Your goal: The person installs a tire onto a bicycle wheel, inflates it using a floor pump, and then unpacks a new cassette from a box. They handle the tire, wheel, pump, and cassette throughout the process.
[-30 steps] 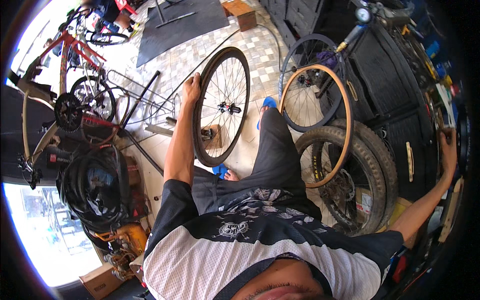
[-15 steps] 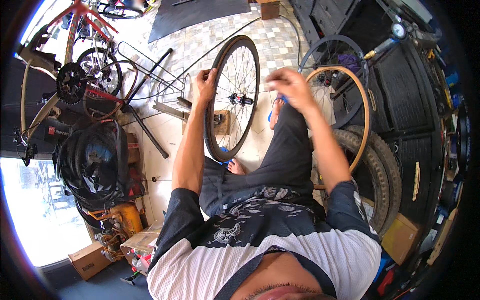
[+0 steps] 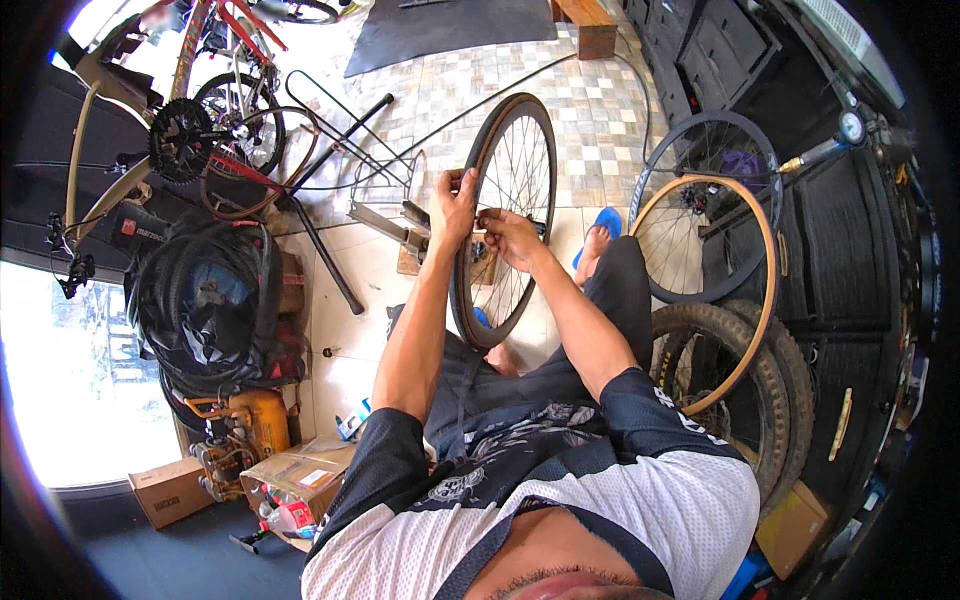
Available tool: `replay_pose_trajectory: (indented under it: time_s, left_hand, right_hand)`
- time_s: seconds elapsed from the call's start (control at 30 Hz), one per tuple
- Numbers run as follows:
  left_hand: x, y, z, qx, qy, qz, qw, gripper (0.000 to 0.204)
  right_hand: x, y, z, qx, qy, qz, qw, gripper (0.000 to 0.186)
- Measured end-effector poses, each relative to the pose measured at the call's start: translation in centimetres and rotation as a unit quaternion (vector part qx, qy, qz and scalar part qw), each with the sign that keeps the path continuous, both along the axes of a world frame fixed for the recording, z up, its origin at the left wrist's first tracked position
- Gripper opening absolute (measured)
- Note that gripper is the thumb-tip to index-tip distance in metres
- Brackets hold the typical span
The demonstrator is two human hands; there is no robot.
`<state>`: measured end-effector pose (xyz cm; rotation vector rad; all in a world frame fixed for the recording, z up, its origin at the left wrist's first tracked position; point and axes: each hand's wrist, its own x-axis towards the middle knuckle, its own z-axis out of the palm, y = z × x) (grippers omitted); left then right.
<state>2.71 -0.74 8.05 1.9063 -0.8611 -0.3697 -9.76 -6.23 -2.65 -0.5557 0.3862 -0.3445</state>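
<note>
A bicycle wheel (image 3: 490, 134) with a black tyre and thin spokes stands upright and slightly tilted in front of me, between my legs. My left hand (image 3: 453, 208) is closed on the left side of its tyre, thumb toward the rim. My right hand (image 3: 512, 240) reaches among the spokes just inside the rim, close to my left hand. Its fingertips are pinched together there; what they hold, perhaps part of the rim or a spoke, is too small to make out. The wheel's hub is partly hidden behind my right hand.
A metal stand on a wooden block (image 3: 408, 263) is behind the wheel. At right lean another wheel (image 3: 655, 150), a tan hoop (image 3: 768, 280) and knobbly tyres (image 3: 795, 400), beside black cabinets (image 3: 830, 250). Bicycles (image 3: 185, 140), a black tyre pile (image 3: 200, 300) and cardboard boxes (image 3: 165, 490) line the left.
My right hand has come from the right, apart from the wheel, to the rim beside my left hand. The left hand keeps its hold. The view has shifted.
</note>
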Motion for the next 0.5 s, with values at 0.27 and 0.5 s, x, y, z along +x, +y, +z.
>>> replay_pose_trajectory:
  time_s: [0.27, 0.5]
  left_hand:
    - [0.9, -0.3, -2.2, -0.029, -0.034, 0.013, 0.999, 0.046]
    - [0.5, -0.5, -0.9, -0.014, -0.033, 0.025, 0.999, 0.047]
  right_hand:
    - [1.1, -0.1, 0.1, 0.025, 0.020, 0.033, 0.999, 0.032]
    - [1.4, 0.0, -1.3, 0.054, -0.026, 0.050, 0.997, 0.019]
